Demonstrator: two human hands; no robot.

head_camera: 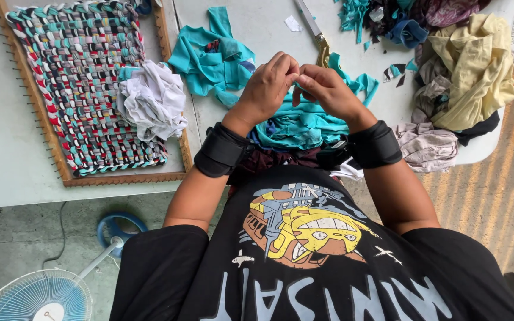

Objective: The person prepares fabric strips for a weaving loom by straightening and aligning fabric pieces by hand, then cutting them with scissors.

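- White table [13, 148] carries a wooden weaving frame [120, 177] with a half-covered woven mat [78, 77], fabric scraps and scissors [313, 27].
- Left hand [266, 89] and right hand [325, 89] meet fingertip to fingertip, each grip pinched shut on a teal fabric strip [298, 122] above the table's near edge.
- Judged advice: keep the pinch near the strip's end, with even tension, so it does not slip.

Your left hand [267, 86] and right hand [326, 89] hide whatever your fingertips pinch between them, the scissors [315, 32] run off the far edge, and the fan [37, 294] is cut off at the near edge.
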